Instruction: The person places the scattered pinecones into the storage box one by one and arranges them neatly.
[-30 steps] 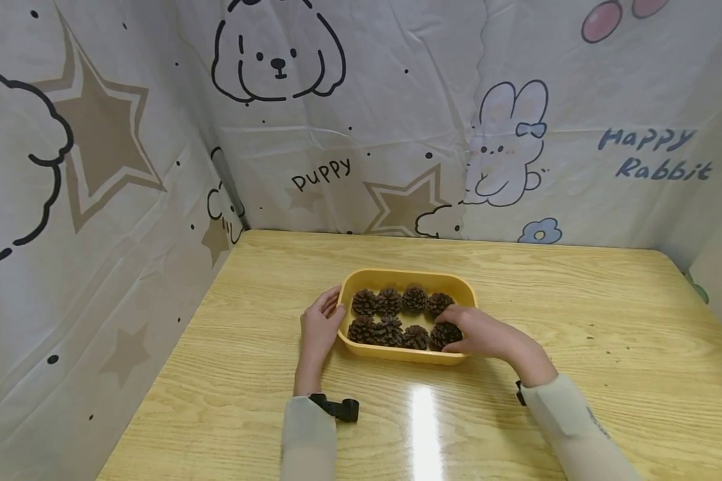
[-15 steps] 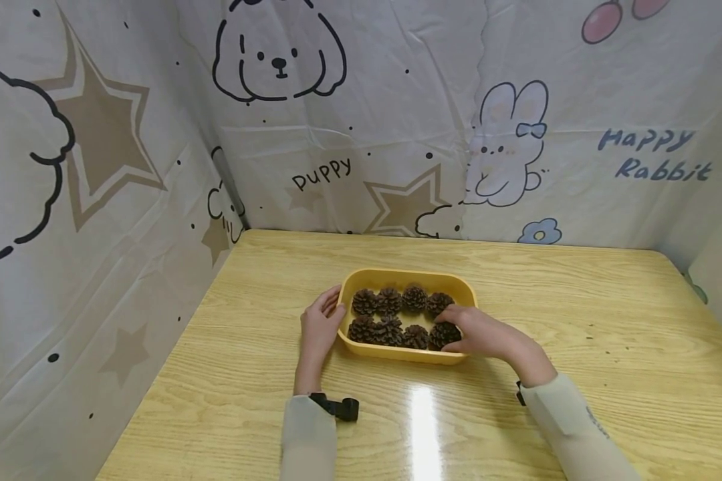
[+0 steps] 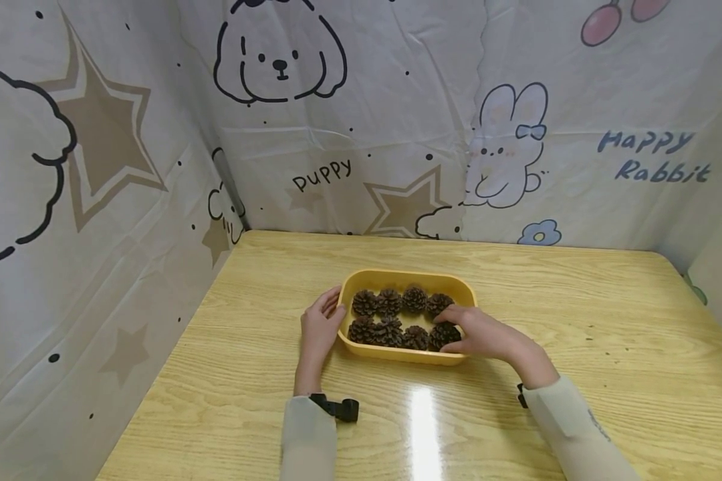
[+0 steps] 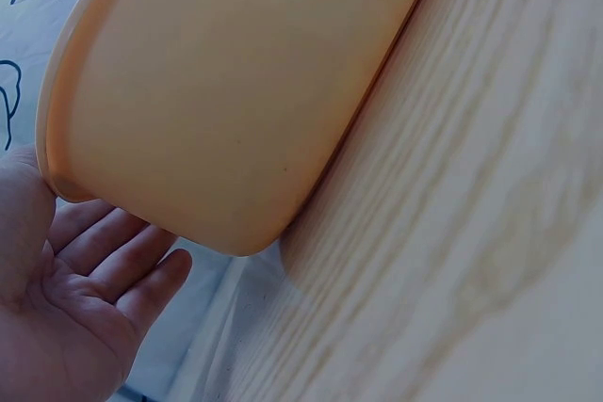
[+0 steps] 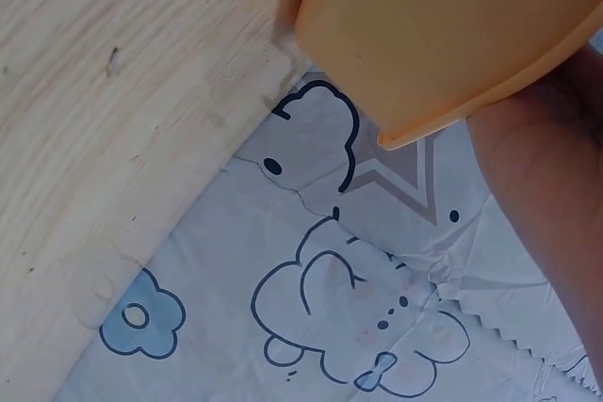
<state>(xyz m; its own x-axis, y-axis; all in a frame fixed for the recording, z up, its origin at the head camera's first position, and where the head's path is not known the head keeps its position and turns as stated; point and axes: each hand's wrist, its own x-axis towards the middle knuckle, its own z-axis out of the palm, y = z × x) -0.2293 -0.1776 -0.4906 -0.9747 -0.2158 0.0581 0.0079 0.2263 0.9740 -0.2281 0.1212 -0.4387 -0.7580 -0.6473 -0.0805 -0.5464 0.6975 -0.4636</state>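
Note:
A yellow plastic bin (image 3: pixel 406 355) sits on the table with several brown pine cones (image 3: pixel 388 330) in two rows. My left hand (image 3: pixel 321 324) is at its left end, the thumb against the rim and the loosely extended fingers along the outside wall. In the left wrist view that hand (image 4: pixel 89 298) shows a bare palm beside the bin wall (image 4: pixel 236 110). My right hand (image 3: pixel 487 334) reaches over the right rim and holds the front right pine cone (image 3: pixel 444 335) between thumb and fingers. The right wrist view hides those fingertips behind the bin (image 5: pixel 452 35).
The wooden table (image 3: pixel 577 321) extends around the bin on every side. Behind it and to the left hang printed cloth curtains (image 3: pixel 361 120). A glare streak (image 3: pixel 424 427) lies on the near tabletop.
The right hand and the front right pine cone have shifted very slightly left. The left hand and the bin stay in place.

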